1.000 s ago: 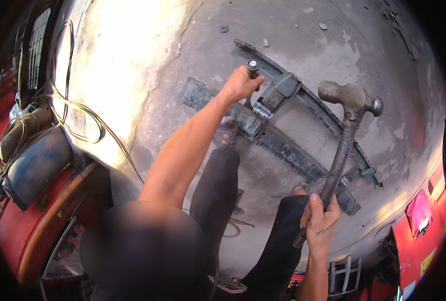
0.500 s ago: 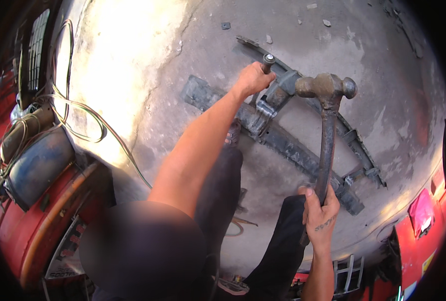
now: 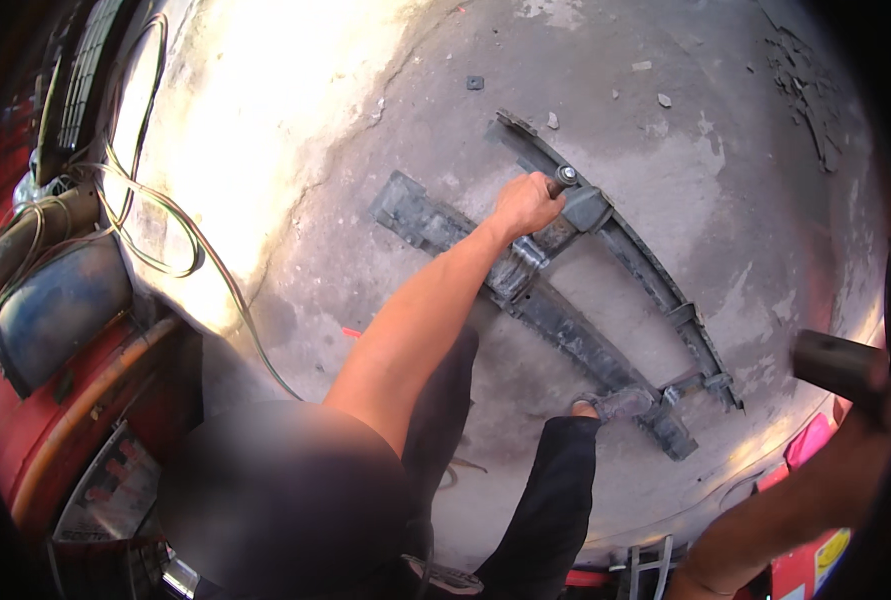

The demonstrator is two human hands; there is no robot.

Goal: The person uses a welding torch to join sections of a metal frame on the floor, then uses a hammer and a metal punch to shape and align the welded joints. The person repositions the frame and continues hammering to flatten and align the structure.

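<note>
My left hand (image 3: pixel 527 207) is closed around a thick upright metal punch (image 3: pixel 562 180), whose round bright top sticks out above the fist. Its lower end is hidden by the hand. The punch stands over a crosspiece of a dark metal frame (image 3: pixel 575 320) lying on the floor, made of a straight beam and a curved bar. Raised at the far right, my right hand (image 3: pixel 879 390) is closed on the hammer (image 3: pixel 833 360). Only a blunt dark part of the hammer shows there; the rest lies in shadow or outside the picture.
My foot (image 3: pixel 620 403) rests against the straight beam's near end. Hoses (image 3: pixel 200 235) curl over the floor at left, beside a blue tank (image 3: pixel 65 310) and a red machine body (image 3: pixel 50 420). A small square plate (image 3: pixel 475 83) and concrete chips lie beyond the frame.
My right hand has swung the hammer up and out to the far right, away from the frame. My left hand still holds the punch over the crosspiece. The whole view has shifted slightly.
</note>
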